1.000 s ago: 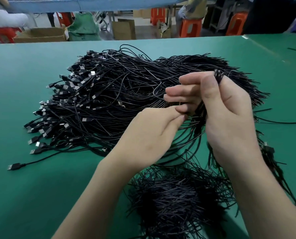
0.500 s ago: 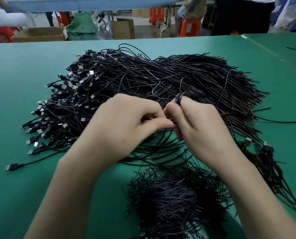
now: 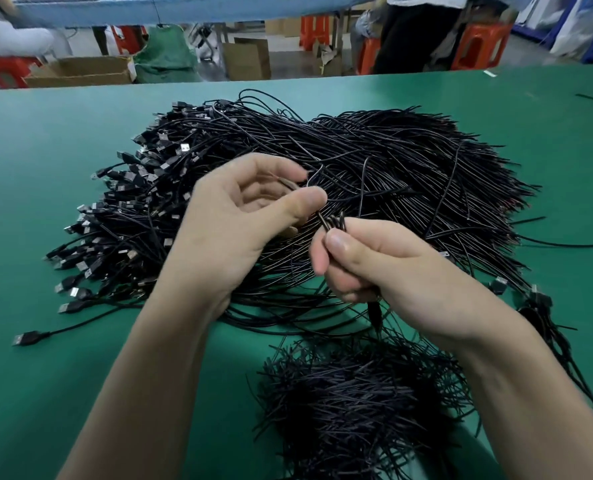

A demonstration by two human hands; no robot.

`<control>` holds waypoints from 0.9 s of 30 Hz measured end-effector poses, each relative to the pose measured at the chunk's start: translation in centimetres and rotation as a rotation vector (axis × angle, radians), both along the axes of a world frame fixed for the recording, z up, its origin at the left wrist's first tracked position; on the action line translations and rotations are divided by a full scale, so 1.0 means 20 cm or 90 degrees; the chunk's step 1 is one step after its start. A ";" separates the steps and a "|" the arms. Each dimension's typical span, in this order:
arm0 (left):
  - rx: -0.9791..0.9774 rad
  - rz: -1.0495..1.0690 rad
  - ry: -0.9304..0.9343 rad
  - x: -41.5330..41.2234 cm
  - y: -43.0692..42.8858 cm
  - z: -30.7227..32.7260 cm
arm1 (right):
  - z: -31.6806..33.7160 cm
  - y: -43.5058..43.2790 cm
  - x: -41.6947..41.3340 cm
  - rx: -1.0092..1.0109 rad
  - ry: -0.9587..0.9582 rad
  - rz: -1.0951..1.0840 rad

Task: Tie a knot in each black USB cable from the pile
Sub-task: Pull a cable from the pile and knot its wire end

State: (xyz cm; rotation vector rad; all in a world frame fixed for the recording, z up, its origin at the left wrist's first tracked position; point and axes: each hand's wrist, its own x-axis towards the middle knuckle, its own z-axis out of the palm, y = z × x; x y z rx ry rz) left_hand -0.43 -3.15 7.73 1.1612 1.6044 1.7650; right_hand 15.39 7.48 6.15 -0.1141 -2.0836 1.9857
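A big pile of black USB cables (image 3: 374, 161) spreads across the green table (image 3: 46, 174), plugs fanned out to the left. Above its near edge my right hand (image 3: 388, 265) grips a small bunch of black cable (image 3: 335, 221), whose folded ends stick up past the thumb and whose tail hangs below the fist. My left hand (image 3: 243, 216) hovers just left of it, fingers curled, thumb and forefinger pinching a thin cable end that bends up toward the pile.
A heap of short black ties (image 3: 354, 407) lies near the front edge between my forearms. More cables with plugs (image 3: 537, 303) trail at the right. Cardboard boxes (image 3: 80, 71), orange stools (image 3: 478, 46) and a standing person are beyond the table's far edge.
My hands have drawn apart: the left lifted and moved up-left, pulling a cable end, while the right dropped lower and now holds the bunch upright.
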 end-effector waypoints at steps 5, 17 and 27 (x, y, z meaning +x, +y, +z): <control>-0.055 -0.191 0.089 0.00 -0.01 -0.02 | -0.01 0.01 0.00 -0.069 0.044 0.033; -0.007 -0.043 0.082 0.03 0.06 -0.07 | -0.02 0.00 -0.02 -0.187 0.011 -0.066; 0.047 -0.001 0.026 0.00 0.05 -0.09 | -0.02 -0.04 -0.01 0.040 -0.086 -0.183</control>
